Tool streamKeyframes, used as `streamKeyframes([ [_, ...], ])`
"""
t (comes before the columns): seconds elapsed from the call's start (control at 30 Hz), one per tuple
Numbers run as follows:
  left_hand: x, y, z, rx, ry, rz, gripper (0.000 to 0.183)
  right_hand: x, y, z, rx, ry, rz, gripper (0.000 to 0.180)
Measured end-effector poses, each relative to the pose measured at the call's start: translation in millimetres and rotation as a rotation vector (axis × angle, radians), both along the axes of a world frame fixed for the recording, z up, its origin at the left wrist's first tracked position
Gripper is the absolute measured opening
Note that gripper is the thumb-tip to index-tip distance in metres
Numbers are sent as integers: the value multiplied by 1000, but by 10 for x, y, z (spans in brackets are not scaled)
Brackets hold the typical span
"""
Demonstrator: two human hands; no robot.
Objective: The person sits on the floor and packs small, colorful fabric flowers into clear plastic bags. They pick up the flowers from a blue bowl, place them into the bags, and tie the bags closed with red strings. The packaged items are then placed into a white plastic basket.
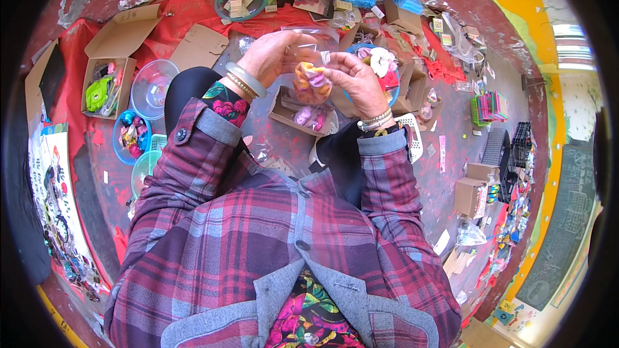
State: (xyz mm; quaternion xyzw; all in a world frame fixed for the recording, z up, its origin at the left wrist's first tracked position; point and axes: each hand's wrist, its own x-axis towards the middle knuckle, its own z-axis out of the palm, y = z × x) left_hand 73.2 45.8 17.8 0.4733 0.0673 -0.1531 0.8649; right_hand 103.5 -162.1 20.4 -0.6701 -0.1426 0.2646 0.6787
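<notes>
Both hands are raised in front of me at the upper middle. My right hand pinches an orange, yellow and purple fabric scrunchie at its upper edge. A clear plastic bag spans the gap between the hands, and my left hand has its fingers on it. Whether the scrunchie lies partly inside the bag cannot be told. Below the hands, a cardboard box on the floor holds purple and pink scrunchies in clear wrapping.
At left stand an open carton, a clear plastic bowl and a blue basket of shiny items. A blue bowl with fabric flowers sits right of my hands. A white plastic basket is by my right wrist. Cartons stand farther right.
</notes>
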Motion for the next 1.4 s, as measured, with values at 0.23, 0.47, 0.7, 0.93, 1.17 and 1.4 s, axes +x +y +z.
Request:
streamKeyframes([
  [0.23,-7,-60,73,173,-147,-33,46,57,5,-65,226,88,-245,23],
  [0.47,-7,-126,-111,237,-160,-176,39,34,36,48,344,124,-285,35],
  [0.7,8,-129,-149,366,-285,0,29,-7,100,66,238,150,-126,50],
  [0.93,-16,-121,-122,320,-282,-77,31,16,109,-18,314,151,-140,38],
  [1.17,-18,-205,-21,517,-377,43,39,5,82,7,328,110,-201,37],
  [1.4,16,-178,-190,300,-294,0,30,-14,148,45,350,120,-128,36],
])
